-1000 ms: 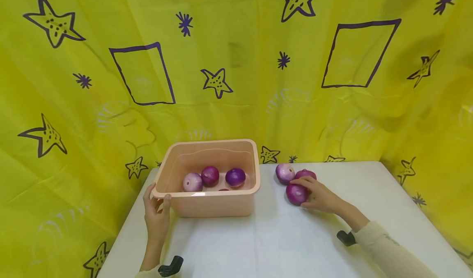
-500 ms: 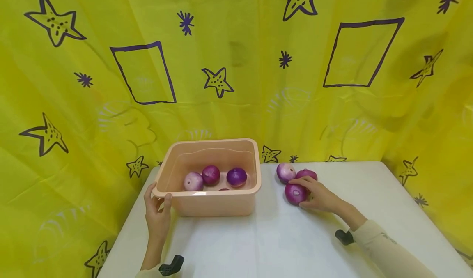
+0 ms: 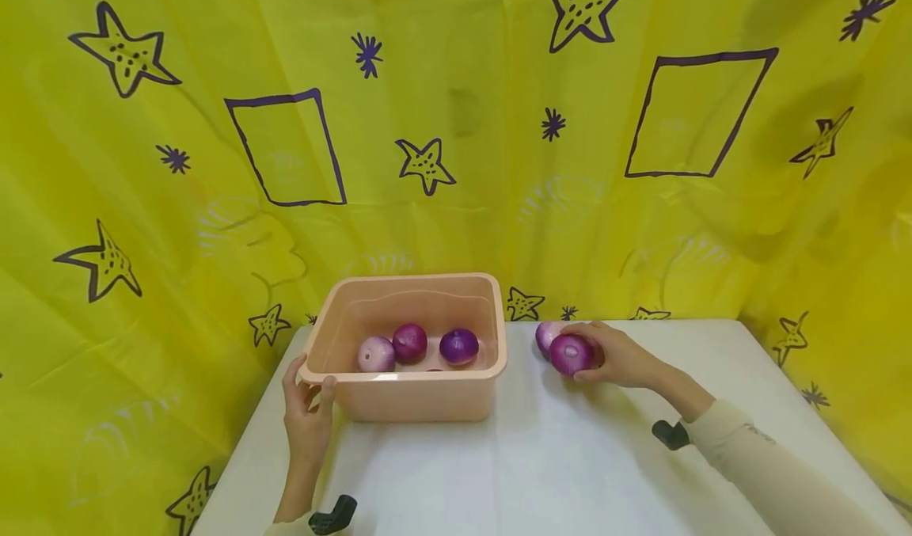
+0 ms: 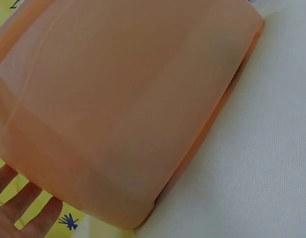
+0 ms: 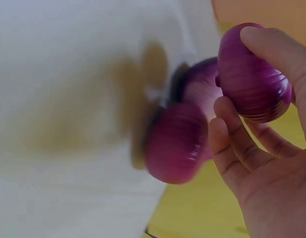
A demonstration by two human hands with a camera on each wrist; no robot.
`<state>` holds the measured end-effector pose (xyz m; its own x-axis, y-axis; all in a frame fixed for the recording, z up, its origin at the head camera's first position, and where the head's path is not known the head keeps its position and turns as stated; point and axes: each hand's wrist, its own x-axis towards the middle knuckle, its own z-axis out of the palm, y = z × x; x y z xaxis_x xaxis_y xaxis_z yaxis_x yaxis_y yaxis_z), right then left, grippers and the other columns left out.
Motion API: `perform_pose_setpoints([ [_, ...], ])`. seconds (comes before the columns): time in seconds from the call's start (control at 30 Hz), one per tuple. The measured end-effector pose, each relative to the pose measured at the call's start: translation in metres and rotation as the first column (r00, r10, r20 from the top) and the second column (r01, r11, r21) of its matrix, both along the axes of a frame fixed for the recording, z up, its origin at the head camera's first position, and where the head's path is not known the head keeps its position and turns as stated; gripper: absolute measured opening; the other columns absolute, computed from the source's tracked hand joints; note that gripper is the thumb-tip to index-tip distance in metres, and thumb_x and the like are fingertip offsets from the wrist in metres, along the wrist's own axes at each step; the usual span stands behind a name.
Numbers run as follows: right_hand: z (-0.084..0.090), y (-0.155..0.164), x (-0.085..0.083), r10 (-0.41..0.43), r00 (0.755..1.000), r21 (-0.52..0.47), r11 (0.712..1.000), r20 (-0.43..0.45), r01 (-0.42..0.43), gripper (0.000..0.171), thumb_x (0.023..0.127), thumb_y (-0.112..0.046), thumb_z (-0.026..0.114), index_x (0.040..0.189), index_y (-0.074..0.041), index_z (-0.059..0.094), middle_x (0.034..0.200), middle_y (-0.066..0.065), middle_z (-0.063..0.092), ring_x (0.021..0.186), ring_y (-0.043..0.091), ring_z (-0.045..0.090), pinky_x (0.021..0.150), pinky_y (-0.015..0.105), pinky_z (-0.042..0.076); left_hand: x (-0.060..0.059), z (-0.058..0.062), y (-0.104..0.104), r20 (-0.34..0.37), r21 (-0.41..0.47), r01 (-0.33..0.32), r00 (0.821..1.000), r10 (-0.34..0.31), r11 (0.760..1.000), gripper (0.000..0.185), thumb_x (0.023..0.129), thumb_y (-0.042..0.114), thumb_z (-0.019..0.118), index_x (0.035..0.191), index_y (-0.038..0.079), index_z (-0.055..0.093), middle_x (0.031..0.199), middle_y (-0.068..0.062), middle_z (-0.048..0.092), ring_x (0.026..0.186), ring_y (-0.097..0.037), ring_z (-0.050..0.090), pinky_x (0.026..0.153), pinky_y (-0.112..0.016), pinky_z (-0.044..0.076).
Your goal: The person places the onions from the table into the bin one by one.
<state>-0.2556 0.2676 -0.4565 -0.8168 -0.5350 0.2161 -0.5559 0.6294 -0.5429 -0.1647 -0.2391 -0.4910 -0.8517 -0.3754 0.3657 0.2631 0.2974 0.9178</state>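
My right hand [image 3: 618, 355] pinches a purple red onion [image 3: 571, 355] between thumb and fingers, and in the right wrist view the onion shows above the table. Just behind it sits a paler onion [image 3: 545, 335], partly covered. Another reddish-purple onion [image 5: 177, 144] shows on the table in the right wrist view; in the head view the hand hides it. With thumb and fingers, my left hand [image 3: 308, 421] holds the front left corner of a peach plastic bin [image 3: 413, 400]. Inside lie a pale onion [image 3: 376, 355], a magenta onion [image 3: 409, 343] and a dark purple onion [image 3: 459, 347].
A sliver of one more onion [image 3: 435, 371] peeks over the bin's front rim. The white table [image 3: 541, 473] ends at a yellow curtain [image 3: 470, 235] with drawn stars, which hangs behind and on both sides. A black wrist mount [image 3: 332, 515] sits at the left cuff.
My right hand has raised the purple onion a little and moved it slightly back, covering the reddish one behind. My left hand and the bin stay put; the head view has shifted slightly.
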Motion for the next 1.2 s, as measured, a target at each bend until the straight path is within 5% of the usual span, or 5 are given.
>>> perform_pose_setpoints([
  [0.17, 0.030, -0.001, -0.008, 0.002, 1.000, -0.028, 1.000, 0.000, -0.002, 0.069, 0.077, -0.020, 0.092, 0.137, -0.007, 0.059, 0.122, 0.014, 0.063, 0.085, 0.020, 0.061, 0.074, 0.029, 0.057, 0.000, -0.001, 0.000, 0.017, 0.000, -0.004, 1.000, 0.004, 1.000, 0.063, 0.104, 0.016, 0.059, 0.159, 0.021, 0.029, 0.157, -0.016, 0.043, 0.114, -0.012, 0.054, 0.086, -0.009, 0.048],
  [0.37, 0.066, -0.005, -0.016, 0.008, 0.998, -0.040, 0.999, -0.055, -0.011, 0.067, 0.078, -0.017, 0.091, 0.136, -0.005, 0.059, 0.122, 0.014, 0.064, 0.089, 0.023, 0.064, 0.072, 0.035, 0.059, -0.001, -0.003, 0.000, 0.024, 0.007, -0.013, 1.000, 0.013, 1.000, 0.062, 0.104, 0.018, 0.060, 0.158, 0.024, 0.031, 0.157, -0.014, 0.044, 0.116, -0.018, 0.054, 0.085, -0.009, 0.048],
  [0.63, 0.104, -0.015, -0.027, 0.013, 0.991, -0.064, 0.998, -0.132, -0.022, 0.070, 0.076, -0.012, 0.091, 0.137, -0.003, 0.058, 0.121, 0.017, 0.063, 0.088, 0.030, 0.065, 0.070, 0.037, 0.060, 0.000, 0.001, 0.001, 0.012, 0.009, -0.010, 1.000, 0.009, 1.000, 0.063, 0.103, 0.015, 0.060, 0.158, 0.022, 0.031, 0.155, -0.018, 0.046, 0.113, -0.011, 0.055, 0.086, -0.008, 0.047],
  [0.87, 0.125, -0.021, -0.033, -0.012, 0.987, -0.041, 0.999, -0.160, 0.006, 0.072, 0.078, -0.017, 0.090, 0.140, -0.006, 0.056, 0.124, 0.014, 0.062, 0.091, 0.027, 0.064, 0.072, 0.036, 0.060, 0.001, 0.001, 0.000, 0.028, 0.004, -0.008, 1.000, 0.008, 1.000, 0.064, 0.103, 0.017, 0.061, 0.159, 0.021, 0.030, 0.156, -0.018, 0.045, 0.112, -0.007, 0.054, 0.084, -0.008, 0.047],
  [1.2, 0.138, -0.041, -0.041, 0.015, 0.984, -0.050, 0.998, -0.175, -0.024, 0.071, 0.079, -0.018, 0.090, 0.141, -0.009, 0.057, 0.126, 0.014, 0.062, 0.093, 0.030, 0.064, 0.073, 0.044, 0.061, 0.001, 0.000, 0.000, 0.028, 0.002, -0.013, 1.000, 0.013, 1.000, 0.063, 0.104, 0.020, 0.060, 0.159, 0.024, 0.030, 0.158, -0.015, 0.044, 0.119, -0.024, 0.054, 0.085, -0.008, 0.047],
])
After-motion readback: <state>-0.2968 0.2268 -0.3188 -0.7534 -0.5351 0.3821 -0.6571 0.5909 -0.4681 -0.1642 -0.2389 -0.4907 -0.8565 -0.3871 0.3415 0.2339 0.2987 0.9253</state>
